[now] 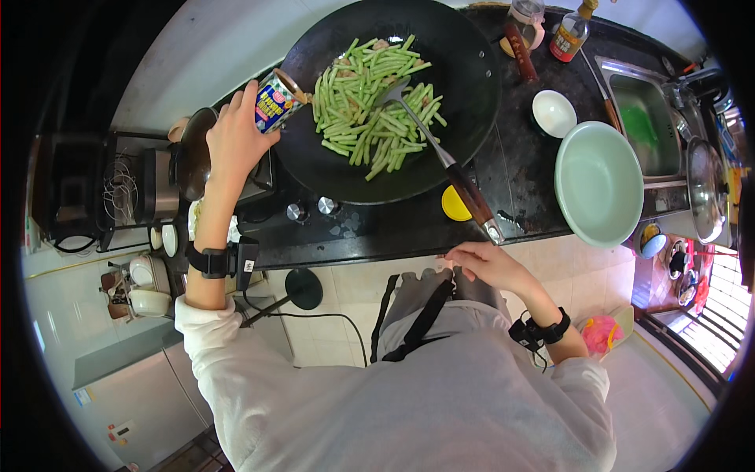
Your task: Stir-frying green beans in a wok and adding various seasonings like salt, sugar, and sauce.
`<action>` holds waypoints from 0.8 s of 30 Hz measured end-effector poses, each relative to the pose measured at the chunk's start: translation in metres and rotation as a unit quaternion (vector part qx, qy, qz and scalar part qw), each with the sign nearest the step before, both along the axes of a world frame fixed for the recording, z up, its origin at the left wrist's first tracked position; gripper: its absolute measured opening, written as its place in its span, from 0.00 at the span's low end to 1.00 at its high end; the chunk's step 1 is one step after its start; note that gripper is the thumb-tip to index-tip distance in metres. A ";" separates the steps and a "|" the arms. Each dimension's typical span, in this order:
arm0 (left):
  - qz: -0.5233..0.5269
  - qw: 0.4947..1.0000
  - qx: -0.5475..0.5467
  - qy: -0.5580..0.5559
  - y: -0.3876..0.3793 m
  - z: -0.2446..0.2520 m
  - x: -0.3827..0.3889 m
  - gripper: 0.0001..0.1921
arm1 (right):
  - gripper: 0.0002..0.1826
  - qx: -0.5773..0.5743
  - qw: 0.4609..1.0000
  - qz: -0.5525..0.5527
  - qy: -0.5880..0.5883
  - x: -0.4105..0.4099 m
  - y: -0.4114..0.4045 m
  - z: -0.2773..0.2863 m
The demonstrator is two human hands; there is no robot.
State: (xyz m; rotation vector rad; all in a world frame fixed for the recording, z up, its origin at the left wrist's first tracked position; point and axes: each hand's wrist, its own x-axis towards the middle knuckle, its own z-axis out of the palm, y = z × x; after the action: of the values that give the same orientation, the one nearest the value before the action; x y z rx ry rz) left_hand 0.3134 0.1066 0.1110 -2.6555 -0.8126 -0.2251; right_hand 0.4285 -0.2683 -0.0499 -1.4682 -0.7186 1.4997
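My left hand [240,138] grips a printed seasoning can [276,103], tilted with its mouth towards the black wok [330,177]. Brown contents show at the can's rim. Cut green beans [377,127] with a few pieces of meat lie in the wok. A metal spatula [433,141] with a wooden handle rests its blade among the beans, its handle reaching over the near rim. My right hand [486,265] is empty, loosely curled, in front of the counter edge just below the handle's end. A round yellow lid [456,203] lies on the counter, partly under the handle.
A pale green basin [599,183] and a white bowl [554,113] stand to the right, before the steel sink [643,118]. Behind them are a sauce bottle [571,35] and a glass jar [525,23]. Stove knobs [311,209] line the front; a lidded pan [196,153] sits left.
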 end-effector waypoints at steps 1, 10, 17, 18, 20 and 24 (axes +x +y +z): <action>0.000 1.000 0.001 -0.001 0.001 0.001 -0.001 0.41 | 0.13 -0.001 1.000 0.002 0.003 0.001 0.001 0.000; 0.018 0.999 -0.032 -0.027 -0.004 0.001 -0.010 0.41 | 0.13 -0.018 1.000 0.002 0.018 0.000 0.003 0.004; 0.059 0.994 -0.086 -0.019 -0.012 -0.010 -0.016 0.42 | 0.13 -0.010 1.000 -0.008 0.020 -0.002 0.006 0.001; 0.061 0.993 -0.090 -0.050 -0.014 -0.008 -0.016 0.40 | 0.13 -0.001 1.000 0.008 -0.027 0.000 0.005 -0.008; 0.070 0.983 -0.135 -0.105 -0.015 -0.010 -0.021 0.39 | 0.13 0.001 0.999 -0.031 -0.019 -0.001 0.003 -0.015; 0.090 0.926 -0.262 -0.258 -0.019 -0.022 -0.034 0.40 | 0.19 -0.010 0.969 -0.081 -0.233 0.003 0.005 -0.027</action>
State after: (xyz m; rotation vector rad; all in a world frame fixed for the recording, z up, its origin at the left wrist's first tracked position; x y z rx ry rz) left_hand 0.2797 0.0881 0.0891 -3.0210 -1.4511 -0.7802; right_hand 0.4310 -0.2634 -0.0771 -1.8737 -0.8335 1.0470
